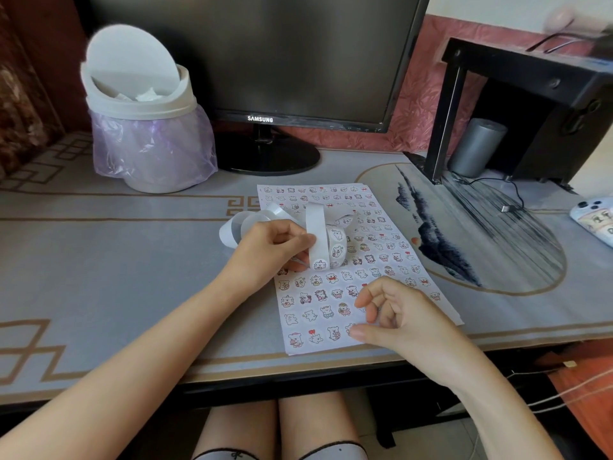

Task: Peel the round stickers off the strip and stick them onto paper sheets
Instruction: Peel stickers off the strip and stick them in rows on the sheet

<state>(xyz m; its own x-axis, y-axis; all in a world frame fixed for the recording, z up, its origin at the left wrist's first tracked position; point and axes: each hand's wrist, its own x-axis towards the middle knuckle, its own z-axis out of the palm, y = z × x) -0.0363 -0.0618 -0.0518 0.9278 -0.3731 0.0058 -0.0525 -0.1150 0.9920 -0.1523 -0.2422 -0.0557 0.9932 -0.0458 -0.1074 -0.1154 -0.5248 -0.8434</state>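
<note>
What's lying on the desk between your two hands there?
In the head view, only the paper sheet, dotted with round stickers, lies between the left hand, which grips the strip, and the right hand.

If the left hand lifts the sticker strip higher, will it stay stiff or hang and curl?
Probably floppy: the strip loops and curls where the left hand pinches it. Likely very light, being thin paper. Its empty tail may drag over the sheet.
</note>
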